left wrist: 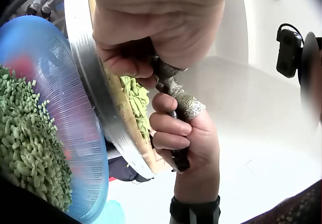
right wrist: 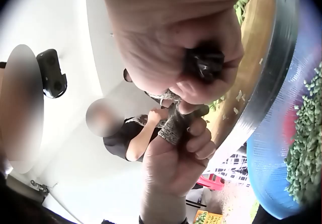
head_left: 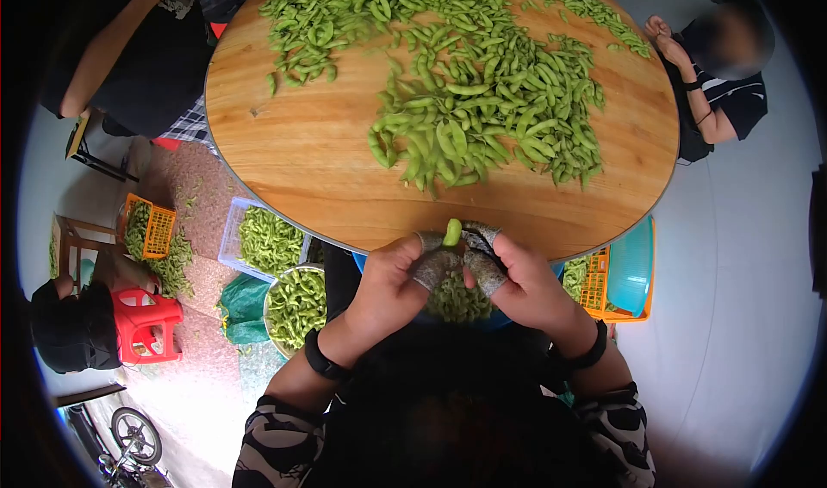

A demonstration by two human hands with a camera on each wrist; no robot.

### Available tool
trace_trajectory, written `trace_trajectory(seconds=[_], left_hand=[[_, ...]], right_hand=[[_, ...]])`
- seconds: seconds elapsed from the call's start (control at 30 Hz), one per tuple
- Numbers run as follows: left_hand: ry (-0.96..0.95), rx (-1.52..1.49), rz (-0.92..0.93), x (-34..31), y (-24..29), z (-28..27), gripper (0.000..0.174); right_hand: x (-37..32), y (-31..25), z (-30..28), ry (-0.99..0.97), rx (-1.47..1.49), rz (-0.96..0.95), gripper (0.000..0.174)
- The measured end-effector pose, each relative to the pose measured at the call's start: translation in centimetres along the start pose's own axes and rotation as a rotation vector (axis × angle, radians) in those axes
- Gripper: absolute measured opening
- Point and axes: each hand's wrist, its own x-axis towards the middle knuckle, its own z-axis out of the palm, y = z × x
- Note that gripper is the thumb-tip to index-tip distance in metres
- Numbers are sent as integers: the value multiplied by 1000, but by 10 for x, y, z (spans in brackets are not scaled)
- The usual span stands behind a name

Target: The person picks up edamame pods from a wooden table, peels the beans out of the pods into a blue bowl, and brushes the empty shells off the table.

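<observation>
Both hands meet over the table's near edge, their thumbs and forefingers wrapped in grey covers. My left hand (head_left: 392,285) pinches a green soybean pod (head_left: 452,232), which stands upright at the fingertips. My right hand (head_left: 534,285) is close against it, fingertips right at the pod's side. Its curled fingers grip a black handle (left wrist: 180,158), whose end also shows in the palm in the right wrist view; the working end is hidden between the hands. Below them sits a blue mesh basket (left wrist: 85,133) holding shelled green beans (left wrist: 35,158).
The round wooden table (head_left: 293,161) bears a large heap of pods (head_left: 482,92). At left are a white crate (head_left: 231,238), a metal bowl (head_left: 270,316) of pods and a red stool (head_left: 146,324). An orange crate (head_left: 594,285) is at right. Another person (head_left: 724,92) sits across the table.
</observation>
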Motion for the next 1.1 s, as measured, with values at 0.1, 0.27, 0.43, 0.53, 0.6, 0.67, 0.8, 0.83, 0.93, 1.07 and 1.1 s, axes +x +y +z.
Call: trace_trajectory(seconds=[0.1,0.27,0.43,0.53,0.6,0.67,0.8,0.83,0.93,1.07,1.1], left_hand=[[6,-116,-85,-1,-1,0,37],[9,241,52,0,4,4,33],[125,864,353,-12,-1,18,33],[28,606,272,-10,-5,-5,29],[-198,-606,-379,-10,2,-22,23],[-223,-612,-425,-4,16,-23,17],[-159,365,58,2,14,-13,11],[-158,364,54,2,11,-12,11],[-13,1106,424,2,6,-8,18],[-51,556,398,3,9,-9,6],[-160,-28,-75,-1,14,-16,5]], right_hand=[[-4,-5,0,-36,144,84,26],[-5,-6,1,-36,248,214,34],[-8,17,15,20,135,35,34],[-11,14,7,-131,857,408,25],[-11,19,0,-306,1078,408,21],[-9,25,-3,-541,1276,360,19],[-10,-1,3,-228,1016,519,17],[-12,-3,9,-165,833,451,18],[-16,-3,15,-90,560,310,22],[-16,7,3,-179,908,414,29],[-19,10,0,-177,908,415,29]])
